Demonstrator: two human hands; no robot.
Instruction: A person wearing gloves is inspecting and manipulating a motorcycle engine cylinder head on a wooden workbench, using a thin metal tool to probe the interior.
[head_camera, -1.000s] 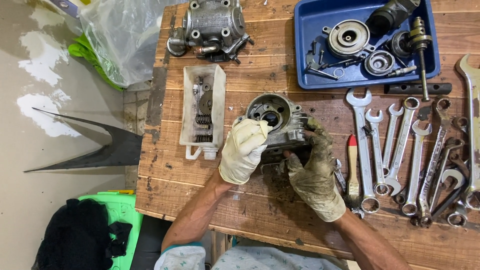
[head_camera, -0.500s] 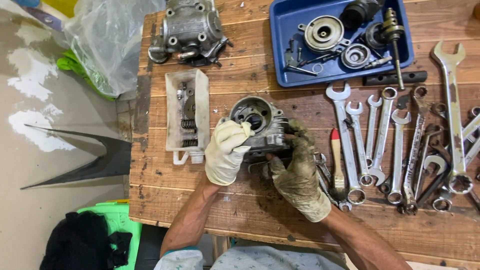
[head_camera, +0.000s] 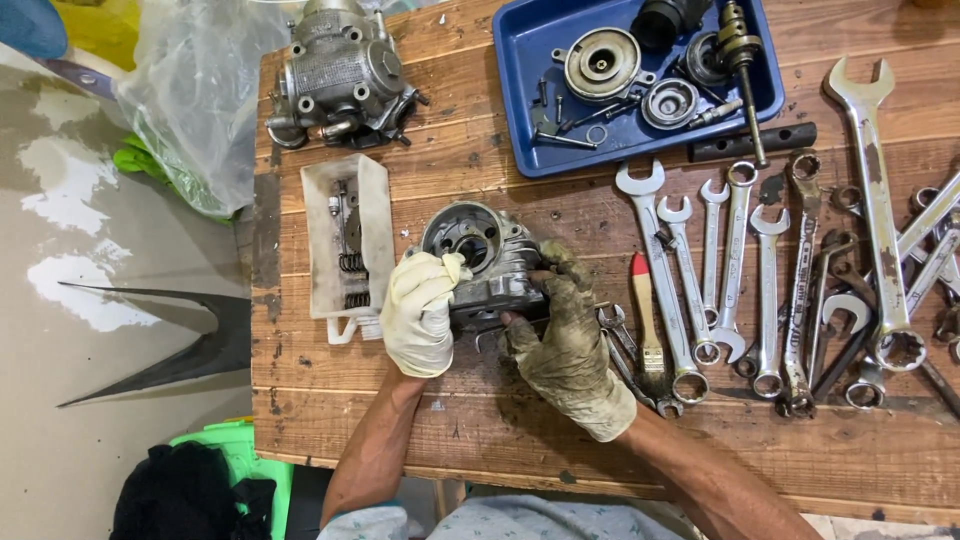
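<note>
wrenches (head_camera: 765, 290), blue tray (head_camera: 520, 90), paintbrush (head_camera: 648, 320)

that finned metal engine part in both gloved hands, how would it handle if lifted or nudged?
The engine part looks like cast metal, so probably stiff and heavy for its size; both the left hand and right hand grip it. The right glove is grimy, hinting at oily, slippery surfaces. Its blocky, finned shape suggests it would slide on the wooden table rather than roll.

Grey metal engine part (head_camera: 483, 258), round opening up, on wooden table (head_camera: 500, 440)
</note>
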